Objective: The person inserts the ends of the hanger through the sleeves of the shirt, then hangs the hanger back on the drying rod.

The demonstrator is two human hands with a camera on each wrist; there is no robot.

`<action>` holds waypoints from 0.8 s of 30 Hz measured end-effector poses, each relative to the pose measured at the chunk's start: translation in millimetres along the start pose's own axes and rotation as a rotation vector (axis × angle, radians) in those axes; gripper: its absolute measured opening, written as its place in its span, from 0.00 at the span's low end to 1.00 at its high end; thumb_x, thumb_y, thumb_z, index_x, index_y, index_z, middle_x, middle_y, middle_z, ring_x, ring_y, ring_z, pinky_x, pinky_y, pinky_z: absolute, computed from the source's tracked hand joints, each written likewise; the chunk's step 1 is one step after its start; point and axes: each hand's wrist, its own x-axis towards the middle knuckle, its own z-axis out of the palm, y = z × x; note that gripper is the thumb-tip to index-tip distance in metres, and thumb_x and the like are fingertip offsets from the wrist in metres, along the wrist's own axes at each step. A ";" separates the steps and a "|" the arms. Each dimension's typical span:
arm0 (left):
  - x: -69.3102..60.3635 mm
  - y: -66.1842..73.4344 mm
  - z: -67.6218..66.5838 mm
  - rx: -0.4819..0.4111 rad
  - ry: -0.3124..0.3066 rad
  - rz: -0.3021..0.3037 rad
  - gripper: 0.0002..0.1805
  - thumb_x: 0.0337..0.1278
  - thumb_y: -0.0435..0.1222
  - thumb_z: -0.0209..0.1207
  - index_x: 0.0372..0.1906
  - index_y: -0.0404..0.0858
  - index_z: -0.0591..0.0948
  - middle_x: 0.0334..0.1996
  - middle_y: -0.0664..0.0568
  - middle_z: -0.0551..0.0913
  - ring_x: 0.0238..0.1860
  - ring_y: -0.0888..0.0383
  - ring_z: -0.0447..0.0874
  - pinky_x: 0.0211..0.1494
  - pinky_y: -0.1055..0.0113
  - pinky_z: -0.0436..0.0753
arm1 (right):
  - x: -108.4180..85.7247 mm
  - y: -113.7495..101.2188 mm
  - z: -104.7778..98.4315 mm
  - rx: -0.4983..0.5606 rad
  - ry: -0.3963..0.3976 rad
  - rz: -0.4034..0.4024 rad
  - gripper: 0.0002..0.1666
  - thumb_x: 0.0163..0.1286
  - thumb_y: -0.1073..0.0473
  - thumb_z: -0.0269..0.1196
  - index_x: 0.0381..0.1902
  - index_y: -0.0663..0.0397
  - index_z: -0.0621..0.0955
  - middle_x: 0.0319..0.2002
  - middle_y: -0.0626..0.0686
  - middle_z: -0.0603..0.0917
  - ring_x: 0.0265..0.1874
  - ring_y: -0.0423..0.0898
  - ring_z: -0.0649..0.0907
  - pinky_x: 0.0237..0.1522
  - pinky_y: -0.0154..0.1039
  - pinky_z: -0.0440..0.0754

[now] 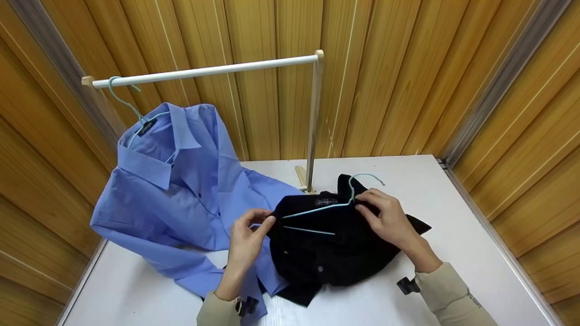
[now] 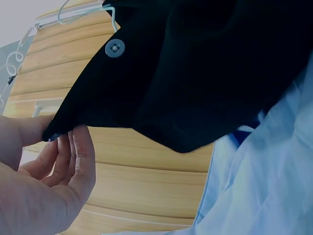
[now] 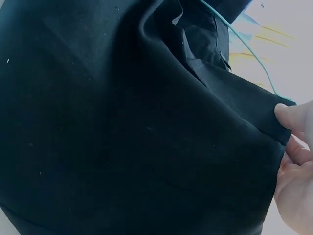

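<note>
A black shirt with buttons and a collar lies bunched above the white table, a light-blue hanger inside its neck opening. The hanger's hook sticks up past the collar. My left hand pinches the left edge of the collar; the left wrist view shows thumb and fingers on the black cloth. On the other side my right hand pinches the collar beside the base of the hook. In the right wrist view, the right thumb presses the cloth's edge. Part of the hanger is hidden by the shirt.
A blue shirt hangs by a light-blue hanger from the left end of a white rail. Its sleeve spreads over the white table under the black shirt. Wood-panelled walls enclose the table.
</note>
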 end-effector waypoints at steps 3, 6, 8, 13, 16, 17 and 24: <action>-0.5 2.0 4.7 0.001 -0.025 0.005 0.06 0.64 0.33 0.69 0.42 0.34 0.88 0.37 0.50 0.87 0.38 0.54 0.86 0.38 0.66 0.85 | 0.4 -0.4 3.5 0.009 0.015 0.000 0.13 0.61 0.77 0.70 0.43 0.64 0.86 0.41 0.50 0.86 0.40 0.48 0.86 0.49 0.27 0.77; -0.5 3.8 9.7 0.000 -0.036 0.008 0.07 0.64 0.34 0.70 0.42 0.35 0.88 0.37 0.51 0.87 0.38 0.54 0.86 0.37 0.67 0.85 | 0.9 -1.0 7.1 0.017 0.033 -0.004 0.13 0.60 0.78 0.70 0.42 0.64 0.86 0.40 0.50 0.86 0.40 0.48 0.86 0.49 0.27 0.77; -0.5 5.2 12.8 0.000 -0.038 0.017 0.07 0.63 0.34 0.70 0.42 0.35 0.89 0.37 0.51 0.88 0.38 0.55 0.85 0.37 0.68 0.84 | 1.6 -1.7 9.9 0.021 0.043 -0.006 0.13 0.60 0.78 0.70 0.42 0.64 0.86 0.40 0.51 0.86 0.39 0.48 0.86 0.50 0.28 0.77; -1.0 8.3 20.2 -0.006 -0.049 0.046 0.06 0.63 0.34 0.70 0.42 0.37 0.89 0.37 0.51 0.88 0.37 0.56 0.85 0.38 0.69 0.83 | 1.8 -3.1 17.0 0.030 0.063 0.009 0.12 0.61 0.78 0.70 0.42 0.65 0.85 0.40 0.50 0.86 0.40 0.48 0.86 0.49 0.29 0.78; -1.1 10.5 24.3 -0.008 -0.068 0.041 0.07 0.63 0.35 0.70 0.43 0.38 0.89 0.37 0.53 0.87 0.37 0.56 0.85 0.39 0.69 0.82 | 0.8 -3.4 20.9 0.033 0.075 0.023 0.12 0.61 0.77 0.70 0.42 0.65 0.85 0.40 0.50 0.86 0.39 0.48 0.86 0.49 0.29 0.78; -1.2 11.6 25.6 -0.009 -0.075 0.037 0.07 0.63 0.35 0.70 0.43 0.38 0.89 0.37 0.53 0.87 0.37 0.56 0.85 0.39 0.69 0.82 | 0.5 -3.4 22.2 0.033 0.078 0.027 0.12 0.61 0.77 0.70 0.42 0.65 0.85 0.40 0.50 0.86 0.39 0.48 0.86 0.48 0.29 0.78; -2.6 15.4 34.3 -0.016 -0.118 0.041 0.07 0.64 0.32 0.68 0.45 0.35 0.88 0.39 0.51 0.87 0.38 0.54 0.85 0.40 0.68 0.83 | -0.6 -4.3 28.5 0.029 0.097 0.062 0.12 0.62 0.76 0.70 0.43 0.63 0.85 0.40 0.49 0.86 0.40 0.47 0.85 0.49 0.30 0.78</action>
